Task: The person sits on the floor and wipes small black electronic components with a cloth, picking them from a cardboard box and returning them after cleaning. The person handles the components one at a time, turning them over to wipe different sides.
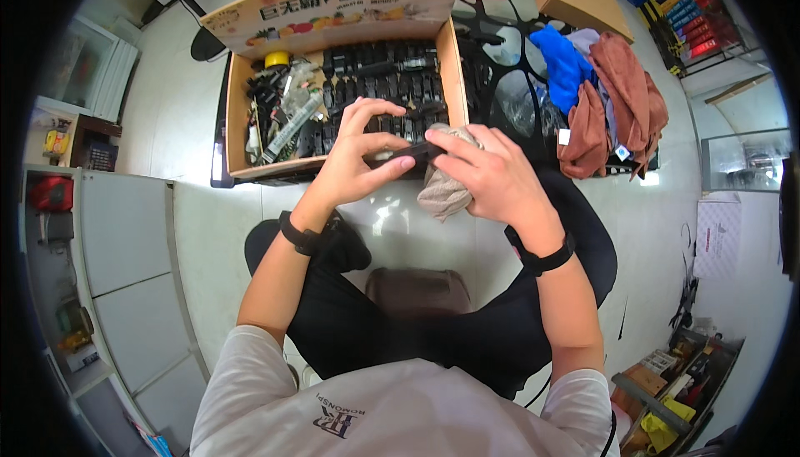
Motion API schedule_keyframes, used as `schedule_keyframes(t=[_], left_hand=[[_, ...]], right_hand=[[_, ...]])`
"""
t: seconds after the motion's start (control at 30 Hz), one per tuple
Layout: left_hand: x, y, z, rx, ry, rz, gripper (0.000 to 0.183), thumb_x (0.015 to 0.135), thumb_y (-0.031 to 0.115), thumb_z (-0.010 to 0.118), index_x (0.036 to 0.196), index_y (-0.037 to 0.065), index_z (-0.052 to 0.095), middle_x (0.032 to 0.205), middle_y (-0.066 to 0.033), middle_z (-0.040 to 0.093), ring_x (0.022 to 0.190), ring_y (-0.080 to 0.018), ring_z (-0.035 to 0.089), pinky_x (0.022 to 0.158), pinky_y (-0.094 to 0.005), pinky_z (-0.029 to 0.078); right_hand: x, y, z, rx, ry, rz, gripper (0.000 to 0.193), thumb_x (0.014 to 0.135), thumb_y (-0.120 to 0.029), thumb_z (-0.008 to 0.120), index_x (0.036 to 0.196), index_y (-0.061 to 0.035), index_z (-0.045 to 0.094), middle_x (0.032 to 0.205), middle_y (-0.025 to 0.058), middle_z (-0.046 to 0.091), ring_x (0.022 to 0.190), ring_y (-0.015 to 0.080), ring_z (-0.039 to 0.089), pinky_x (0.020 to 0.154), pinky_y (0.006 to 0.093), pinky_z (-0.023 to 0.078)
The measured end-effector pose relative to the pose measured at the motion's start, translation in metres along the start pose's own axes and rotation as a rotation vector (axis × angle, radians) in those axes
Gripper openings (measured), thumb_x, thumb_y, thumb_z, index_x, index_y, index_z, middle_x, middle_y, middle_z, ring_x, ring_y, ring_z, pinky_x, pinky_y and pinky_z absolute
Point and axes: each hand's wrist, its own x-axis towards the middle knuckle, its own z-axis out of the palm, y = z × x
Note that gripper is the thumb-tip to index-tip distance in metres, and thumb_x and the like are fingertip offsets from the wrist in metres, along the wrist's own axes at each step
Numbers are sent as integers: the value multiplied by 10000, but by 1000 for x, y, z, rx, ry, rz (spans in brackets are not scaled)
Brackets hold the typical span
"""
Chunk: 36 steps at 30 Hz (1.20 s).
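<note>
My left hand (362,153) pinches a small dark, elongated part (414,154) between thumb and fingertips; its exact kind is too small to make out. My right hand (504,175) is closed around a crumpled beige cloth (444,190), which hangs below its fingers. The right end of the dark part touches the cloth and the right fingertips. Both hands are held in front of the near edge of an open cardboard box (454,82). Inside it, several rows of similar-looking black parts (387,82) fill the middle and right.
Loose tools, a clear plastic tube (292,129) and a yellow roll (277,59) fill the box's left side. Brown garments (621,82) and a blue cloth (562,65) lie on the black table at right. A white cabinet (125,232) stands left; a cluttered shelf (679,390) is low right.
</note>
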Motion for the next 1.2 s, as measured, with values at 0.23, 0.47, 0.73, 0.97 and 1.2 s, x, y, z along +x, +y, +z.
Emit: schedule_keyframes(t=[0.23, 0.47, 0.73, 0.97, 1.2], left_hand=[[29, 18, -34, 378, -27, 85, 359, 727, 288, 986, 1038, 172, 850, 1428, -78, 657, 1432, -379, 536, 1309, -635, 353], [51, 18, -51, 479, -6, 178, 302, 711, 228, 951, 973, 149, 822, 1389, -72, 682, 1438, -365, 558, 1317, -632, 377], [54, -79, -93, 809, -122, -301, 306, 837, 304, 910, 1102, 152, 913, 1480, -52, 649, 1448, -360, 525, 1219, -519, 440], [67, -133, -75, 959, -181, -412, 341, 863, 329, 899, 1190, 229, 899, 1496, -56, 629, 1455, -339, 510, 1187, -526, 449], [84, -107, -57, 939, -232, -409, 492, 862, 326, 891, 1333, 195, 835, 1541, -103, 614, 1487, -352, 506, 1187, -524, 481]], right_hand=[[21, 2, 2, -29, 20, 59, 477, 658, -20, 860, 1120, -112, 784, 1494, 14, 696, 1205, 344, 686, 995, 462, 607], [34, 7, 7, 43, 21, 120, 521, 666, -33, 860, 1177, -99, 783, 1545, 33, 663, 1197, 340, 683, 993, 466, 608], [36, 12, 3, 88, 36, 183, 670, 619, -16, 887, 1276, -85, 774, 1637, 45, 595, 1203, 322, 679, 1004, 453, 606], [30, 13, 1, 100, -7, 165, 640, 624, -10, 886, 1250, -88, 777, 1632, 51, 595, 1207, 324, 675, 1001, 466, 599], [20, 12, -8, 107, -18, 193, 685, 619, 20, 862, 1284, -123, 790, 1607, 44, 623, 1201, 317, 678, 1027, 442, 603]])
